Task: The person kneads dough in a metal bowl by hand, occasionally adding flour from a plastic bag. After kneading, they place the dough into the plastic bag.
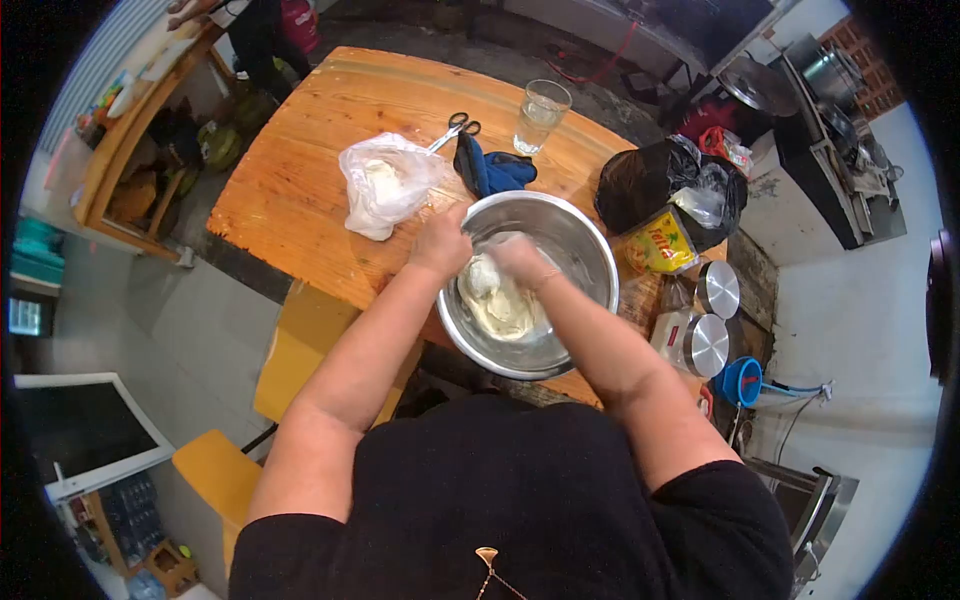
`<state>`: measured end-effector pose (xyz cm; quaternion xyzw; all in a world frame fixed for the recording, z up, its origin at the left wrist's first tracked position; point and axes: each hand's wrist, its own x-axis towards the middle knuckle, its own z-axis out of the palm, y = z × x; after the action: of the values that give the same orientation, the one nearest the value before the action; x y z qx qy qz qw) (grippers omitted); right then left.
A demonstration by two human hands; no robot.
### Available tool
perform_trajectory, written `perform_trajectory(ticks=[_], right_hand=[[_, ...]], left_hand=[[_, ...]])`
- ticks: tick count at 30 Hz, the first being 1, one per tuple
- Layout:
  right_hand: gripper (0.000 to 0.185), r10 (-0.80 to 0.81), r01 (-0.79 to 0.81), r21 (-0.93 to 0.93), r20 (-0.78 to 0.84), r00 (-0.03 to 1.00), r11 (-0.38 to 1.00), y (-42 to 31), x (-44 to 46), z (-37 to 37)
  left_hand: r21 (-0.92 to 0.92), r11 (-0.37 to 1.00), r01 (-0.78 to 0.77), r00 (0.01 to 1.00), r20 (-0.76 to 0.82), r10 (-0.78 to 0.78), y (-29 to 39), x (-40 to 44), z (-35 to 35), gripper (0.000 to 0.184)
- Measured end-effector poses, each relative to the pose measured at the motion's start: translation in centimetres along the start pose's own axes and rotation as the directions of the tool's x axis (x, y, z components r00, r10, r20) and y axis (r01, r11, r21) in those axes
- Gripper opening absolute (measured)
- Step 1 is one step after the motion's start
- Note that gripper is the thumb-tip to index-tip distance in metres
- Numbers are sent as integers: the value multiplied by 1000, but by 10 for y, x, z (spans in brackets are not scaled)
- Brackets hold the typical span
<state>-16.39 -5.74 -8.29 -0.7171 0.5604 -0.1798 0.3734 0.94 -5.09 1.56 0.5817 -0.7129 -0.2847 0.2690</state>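
A wide metal mixing bowl point(600, 235) stands at the near edge of the wooden table. Pale, soft dough or batter point(505, 312) lies in it, with a whiter lump point(483, 275) at its left side. My left hand point(443, 243) is closed on the bowl's left rim. Inside the bowl, close to the lump, is my right hand point(520, 262), smeared by motion. Its fingers do not show clearly, so I cannot tell whether they hold anything.
On the wooden table point(290, 165) are a plastic bag of white stuff point(385, 185), scissors point(455, 130), a blue-and-black cloth item point(495, 172) and a glass of clear liquid point(541, 118). To the right are a black bag point(640, 180), a yellow packet point(660, 243) and two silver-lidded jars point(706, 345).
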Motion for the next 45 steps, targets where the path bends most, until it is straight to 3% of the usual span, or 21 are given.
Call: perform_trajectory(ticks=[1,2,4,6,8,12,15,17,21,23,24,31,33,34,36,37,39,41,42,43,45], right_hand=[[24,-9,8,-146,-8,1000,989,5,13,19],[24,-16,16,-145,-1,1000,989,-5,11,18],[49,-63,71,-53,145,988,996,-52,-14,1],[44,-117,247,-361,347,931,899,-106,-55,-33],[42,-188,376,-526,376,908,763,-125,-94,-52],[43,-107,456,-585,532,840,671,-116,-127,-82],[41,23,321,-618,481,876,718,-94,-129,-79],[36,148,77,-592,322,935,802,-84,-125,-73],[32,137,15,-545,238,962,838,-67,-98,-56],[29,123,44,-623,223,967,781,-73,-78,-58],[25,58,32,-608,128,990,794,-58,-69,-48],[23,-1,-6,-631,-11,1000,776,-49,-38,-40],[20,-118,25,-621,-109,987,783,-45,-30,-38],[20,-121,19,-626,-120,985,780,-49,-28,-39],[22,-4,-138,-518,-264,964,844,-60,-25,-37],[22,-16,-133,-521,-271,962,843,-57,-18,-36],[21,230,-341,-356,-318,920,870,-42,-8,-32],[26,403,-408,-130,-68,913,903,-79,-23,-68],[34,301,-310,-99,-92,949,946,-73,-29,-72],[31,167,-172,-50,-101,981,984,-90,-40,-81],[27,227,-240,-129,-110,968,962,-147,-68,-116]], left_hand=[[22,1000,-5,1000,7,4,2,1,-2,30],[44,999,-7,1000,19,6,2,0,-3,29],[81,997,0,1000,19,-2,-6,1,3,27],[105,994,11,1000,12,-13,-8,2,4,26],[76,997,-1,1000,3,1,-2,0,0,23],[29,1000,-3,1000,2,3,-3,0,0,24],[26,999,-44,999,-27,44,-8,-2,3,20],[-27,996,-85,995,-59,84,-10,0,5,20],[-36,997,-71,997,-40,69,-10,-2,5,20],[10,1000,-25,1000,-18,25,-8,-2,3,21],[15,999,-31,999,-17,32,-6,-3,1,21],[-35,999,-38,999,0,38,-1,-4,-5,20],[-35,998,-56,998,-2,56,0,-5,-4,20],[-46,998,-36,999,-31,34,-1,-6,-2,20],[-53,998,-27,998,-62,23,1,-9,-2,21],[16,999,34,998,-54,-33,4,-7,-2,22],[84,992,95,995,-47,-91,4,-8,-2,22],[72,993,91,994,-61,-87,3,-9,1,23],[67,994,88,995,-49,-85,1,-8,3,23],[67,995,67,997,-36,-65,-2,-7,4,23],[62,997,43,999,-15,-42,-4,-5,6,23]])
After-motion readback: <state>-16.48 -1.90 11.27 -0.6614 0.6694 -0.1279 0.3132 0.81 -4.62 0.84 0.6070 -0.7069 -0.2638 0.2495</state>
